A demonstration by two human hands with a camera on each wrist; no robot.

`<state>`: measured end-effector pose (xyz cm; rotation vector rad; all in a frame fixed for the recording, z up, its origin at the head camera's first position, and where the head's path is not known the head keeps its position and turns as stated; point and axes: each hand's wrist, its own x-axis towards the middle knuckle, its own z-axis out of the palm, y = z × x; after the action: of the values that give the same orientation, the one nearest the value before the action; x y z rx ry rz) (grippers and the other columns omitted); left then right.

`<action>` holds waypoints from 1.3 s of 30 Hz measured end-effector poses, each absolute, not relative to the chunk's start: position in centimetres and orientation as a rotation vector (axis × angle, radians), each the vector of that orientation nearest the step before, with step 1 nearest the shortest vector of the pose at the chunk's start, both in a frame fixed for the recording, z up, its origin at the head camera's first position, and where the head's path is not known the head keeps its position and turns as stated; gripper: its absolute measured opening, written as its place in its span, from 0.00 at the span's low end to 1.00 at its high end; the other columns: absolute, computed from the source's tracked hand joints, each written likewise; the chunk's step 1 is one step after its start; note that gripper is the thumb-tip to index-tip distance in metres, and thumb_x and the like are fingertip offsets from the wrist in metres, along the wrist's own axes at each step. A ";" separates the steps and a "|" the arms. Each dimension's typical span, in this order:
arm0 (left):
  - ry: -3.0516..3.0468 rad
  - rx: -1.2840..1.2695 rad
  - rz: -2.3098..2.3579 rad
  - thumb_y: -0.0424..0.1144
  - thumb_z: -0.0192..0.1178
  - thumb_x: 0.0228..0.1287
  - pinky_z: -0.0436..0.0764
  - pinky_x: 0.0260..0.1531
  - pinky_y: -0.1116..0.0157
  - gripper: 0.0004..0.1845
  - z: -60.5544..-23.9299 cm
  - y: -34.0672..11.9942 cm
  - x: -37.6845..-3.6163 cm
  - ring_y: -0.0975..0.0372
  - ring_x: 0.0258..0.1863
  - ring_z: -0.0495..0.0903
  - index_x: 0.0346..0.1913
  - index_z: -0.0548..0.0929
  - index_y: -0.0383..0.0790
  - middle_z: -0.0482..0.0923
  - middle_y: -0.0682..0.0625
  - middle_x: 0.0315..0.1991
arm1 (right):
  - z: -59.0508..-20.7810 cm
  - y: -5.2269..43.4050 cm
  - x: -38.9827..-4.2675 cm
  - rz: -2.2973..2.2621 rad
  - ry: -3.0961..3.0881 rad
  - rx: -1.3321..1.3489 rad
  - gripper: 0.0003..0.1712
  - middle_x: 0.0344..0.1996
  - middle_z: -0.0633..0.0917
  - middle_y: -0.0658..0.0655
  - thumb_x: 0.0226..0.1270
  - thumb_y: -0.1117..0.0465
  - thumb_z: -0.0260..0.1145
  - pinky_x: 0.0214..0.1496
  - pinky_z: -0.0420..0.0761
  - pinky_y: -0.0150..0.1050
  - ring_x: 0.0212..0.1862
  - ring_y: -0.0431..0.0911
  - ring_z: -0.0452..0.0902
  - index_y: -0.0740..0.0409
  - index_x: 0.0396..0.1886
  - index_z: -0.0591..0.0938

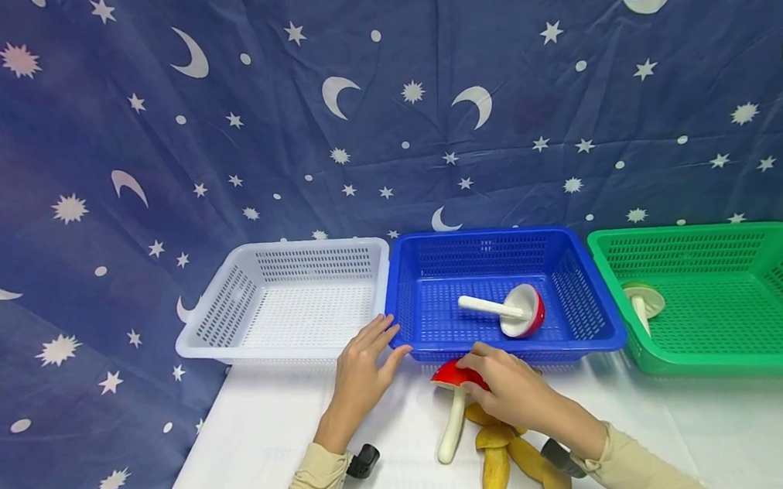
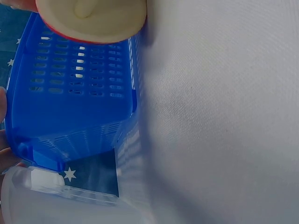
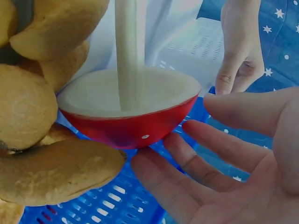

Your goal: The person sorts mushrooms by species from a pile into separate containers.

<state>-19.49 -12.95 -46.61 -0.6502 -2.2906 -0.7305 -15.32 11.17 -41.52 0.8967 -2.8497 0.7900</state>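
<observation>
We see the right hand [image 1: 516, 389] half open, its fingers spread and gently bent, with fingertips touching the rounded outside of a red mushroom's cap [image 1: 446, 374]; its thumb is just beside the rim, and we cannot tell whether it presses there. The red mushroom [image 1: 455, 414] is in front of the blue basket [image 1: 582, 347], over the white table [image 1: 274, 425]; we cannot tell whether it fully rests on it. Its cap points toward the basket, while its pale stem [image 1: 451, 432] points back toward the person and slightly left, so the long axis runs at a slant, nearly front to back. We see brown mushrooms [image 1: 495, 453] heaped just to its right, partly beneath the right hand. The left hand [image 1: 363, 371] is wide, fingers loosely extended, near where the blue and white baskets [image 1: 261, 355] meet; we cannot tell how firmly it touches either.
</observation>
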 end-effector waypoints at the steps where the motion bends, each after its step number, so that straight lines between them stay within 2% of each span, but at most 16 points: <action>1: -2.289 -0.651 -0.730 0.47 0.67 0.57 0.73 0.58 0.57 0.21 -46.7 -13.0 -19.5 0.54 0.58 0.75 0.48 0.85 0.34 0.79 0.45 0.53 | -41.6 11.1 -15.3 0.783 -2.849 0.903 0.13 0.29 0.74 0.49 0.57 0.65 0.69 0.27 0.72 0.30 0.28 0.40 0.68 0.62 0.42 0.84; 6: -2.292 -0.646 -0.731 0.47 0.66 0.57 0.74 0.57 0.57 0.21 -46.9 -13.0 -19.6 0.55 0.58 0.74 0.48 0.85 0.35 0.79 0.45 0.54 | -41.9 11.2 -15.3 0.779 -2.855 0.950 0.15 0.32 0.72 0.50 0.57 0.66 0.69 0.29 0.69 0.31 0.30 0.41 0.67 0.62 0.46 0.83; 9: -2.295 -0.644 -0.726 0.47 0.66 0.58 0.74 0.57 0.56 0.21 -46.9 -13.0 -19.6 0.55 0.58 0.74 0.48 0.85 0.35 0.79 0.45 0.54 | -42.0 11.3 -15.2 0.783 -2.862 0.955 0.19 0.35 0.74 0.52 0.57 0.66 0.69 0.34 0.74 0.33 0.33 0.41 0.68 0.63 0.50 0.81; 14: -2.291 -0.645 -0.716 0.47 0.66 0.58 0.74 0.57 0.56 0.21 -46.7 -13.0 -19.5 0.55 0.58 0.74 0.48 0.85 0.35 0.79 0.45 0.54 | -42.1 11.4 -15.1 0.819 -2.888 0.955 0.25 0.44 0.78 0.56 0.57 0.67 0.69 0.48 0.80 0.44 0.42 0.47 0.74 0.64 0.56 0.78; 18: -2.284 -0.643 -0.715 0.47 0.66 0.57 0.74 0.56 0.56 0.21 -46.8 -13.0 -19.5 0.54 0.58 0.75 0.48 0.85 0.35 0.79 0.45 0.54 | -42.0 11.5 -15.1 0.825 -2.921 0.979 0.26 0.52 0.78 0.62 0.57 0.69 0.68 0.57 0.75 0.53 0.53 0.55 0.74 0.65 0.57 0.77; 22: -2.280 -0.647 -0.718 0.47 0.67 0.57 0.74 0.56 0.56 0.21 -46.9 -13.0 -19.5 0.54 0.58 0.75 0.48 0.85 0.35 0.79 0.45 0.54 | -41.8 11.6 -15.1 0.796 -2.965 1.000 0.25 0.53 0.77 0.60 0.53 0.73 0.69 0.55 0.76 0.53 0.53 0.54 0.72 0.63 0.53 0.80; 29: -2.275 -0.644 -0.720 0.46 0.66 0.57 0.74 0.56 0.56 0.21 -46.9 -12.9 -19.5 0.54 0.58 0.75 0.48 0.85 0.35 0.79 0.45 0.54 | -41.7 11.8 -15.3 0.774 -3.005 1.040 0.27 0.47 0.76 0.53 0.44 0.74 0.73 0.47 0.81 0.49 0.49 0.50 0.71 0.58 0.48 0.83; 34: -2.263 -0.648 -0.718 0.46 0.67 0.57 0.75 0.56 0.56 0.21 -46.8 -12.8 -19.5 0.53 0.57 0.75 0.48 0.85 0.34 0.79 0.45 0.53 | -41.8 11.6 -15.5 0.774 -3.016 1.080 0.32 0.45 0.74 0.53 0.44 0.72 0.75 0.46 0.81 0.48 0.46 0.49 0.72 0.58 0.54 0.80; 39: -2.271 -0.639 -0.708 0.46 0.67 0.57 0.74 0.56 0.56 0.21 -46.9 -12.8 -19.5 0.54 0.57 0.75 0.48 0.85 0.35 0.79 0.45 0.54 | -41.9 11.2 -15.5 0.686 -3.046 1.098 0.35 0.53 0.74 0.59 0.46 0.68 0.76 0.52 0.78 0.52 0.52 0.53 0.71 0.60 0.59 0.77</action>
<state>-19.49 -12.85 -46.92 -0.6392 -2.2711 -0.7078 -15.48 11.22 -41.90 1.0982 -3.0457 0.6861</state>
